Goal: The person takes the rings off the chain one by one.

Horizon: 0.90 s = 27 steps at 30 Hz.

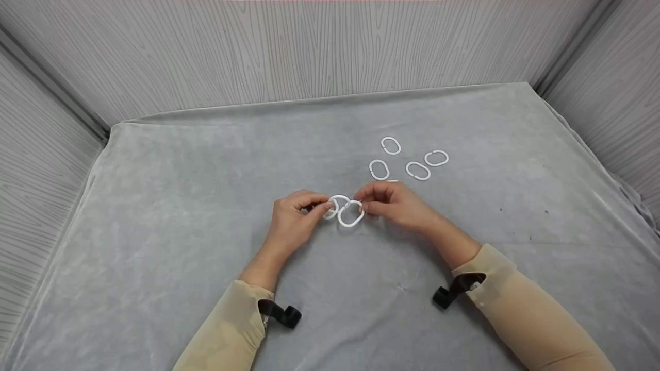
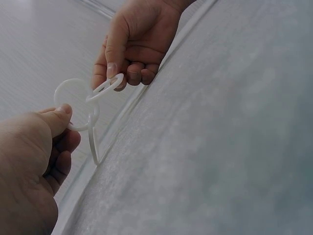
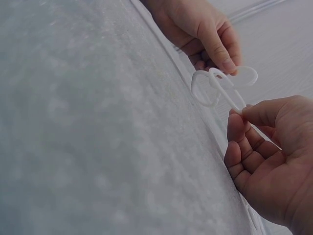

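Close over the cloth in the head view, my left hand [image 1: 294,219] pinches a white oval shower curtain ring [image 2: 73,80] between thumb and fingers. Thumb and forefinger of my right hand [image 1: 394,203] pinch a second curtain ring [image 1: 351,225]. This one crosses the left hand's ring, and in the left wrist view the two look linked. A third curtain ring [image 2: 91,142] hangs down from the left hand's ring. Beyond the right hand, loose curtain rings [image 1: 379,179] lie on the cloth, one partly hidden behind its fingers.
A grey cloth [image 1: 180,206] covers the table. More loose rings [image 1: 436,165] lie back right of the hands. Wood-grain panels [image 1: 309,51] stand behind and at both sides. Each sleeve carries a black wrist mount [image 1: 286,315]. Small dark specks dot the cloth at right.
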Each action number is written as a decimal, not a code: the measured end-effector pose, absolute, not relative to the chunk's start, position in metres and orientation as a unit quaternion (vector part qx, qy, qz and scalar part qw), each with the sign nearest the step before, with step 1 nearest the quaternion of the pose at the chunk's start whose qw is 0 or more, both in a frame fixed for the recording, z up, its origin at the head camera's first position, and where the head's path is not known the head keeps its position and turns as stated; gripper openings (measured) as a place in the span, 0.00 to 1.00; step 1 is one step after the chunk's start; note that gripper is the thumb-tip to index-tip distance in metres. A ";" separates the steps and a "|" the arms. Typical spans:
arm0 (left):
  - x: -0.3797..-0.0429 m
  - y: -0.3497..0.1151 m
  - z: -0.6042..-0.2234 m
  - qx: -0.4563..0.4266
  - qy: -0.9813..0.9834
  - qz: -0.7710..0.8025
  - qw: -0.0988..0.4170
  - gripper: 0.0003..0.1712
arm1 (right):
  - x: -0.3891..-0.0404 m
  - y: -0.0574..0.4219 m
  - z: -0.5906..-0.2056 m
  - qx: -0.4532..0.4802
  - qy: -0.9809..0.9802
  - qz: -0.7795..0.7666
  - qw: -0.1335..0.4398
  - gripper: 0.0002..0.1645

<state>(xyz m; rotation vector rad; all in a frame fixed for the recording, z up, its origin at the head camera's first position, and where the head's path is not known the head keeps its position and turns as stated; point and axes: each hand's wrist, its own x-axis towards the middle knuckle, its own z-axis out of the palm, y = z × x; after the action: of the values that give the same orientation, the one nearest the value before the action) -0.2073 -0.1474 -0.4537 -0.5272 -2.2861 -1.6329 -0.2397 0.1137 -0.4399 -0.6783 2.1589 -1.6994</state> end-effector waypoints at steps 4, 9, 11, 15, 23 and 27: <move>-0.207 -0.148 -0.454 -0.189 -0.792 -0.561 0.148 0.03 | -0.240 0.114 -0.439 -0.238 0.752 -0.594 0.158 0.13; -0.208 -0.148 -0.454 -0.186 -0.793 -0.561 0.149 0.03 | -0.240 0.113 -0.438 -0.235 0.757 -0.589 0.160 0.13; -0.208 -0.148 -0.455 -0.186 -0.793 -0.561 0.149 0.03 | -0.240 0.113 -0.438 -0.233 0.759 -0.587 0.160 0.13; -0.208 -0.148 -0.454 -0.187 -0.794 -0.559 0.150 0.03 | -0.240 0.113 -0.438 -0.235 0.761 -0.585 0.157 0.13; -0.208 -0.149 -0.454 -0.177 -0.792 -0.564 0.154 0.04 | -0.240 0.113 -0.439 -0.238 0.758 -0.588 0.151 0.12; -0.209 -0.149 -0.455 -0.169 -0.792 -0.566 0.156 0.03 | -0.240 0.113 -0.440 -0.236 0.757 -0.590 0.152 0.12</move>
<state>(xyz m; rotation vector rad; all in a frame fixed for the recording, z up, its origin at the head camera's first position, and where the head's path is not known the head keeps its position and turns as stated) -0.2085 -0.1491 -0.4548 -0.4834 -2.2666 -1.6206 -0.2398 0.1128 -0.4401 -0.6761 2.1735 -1.6922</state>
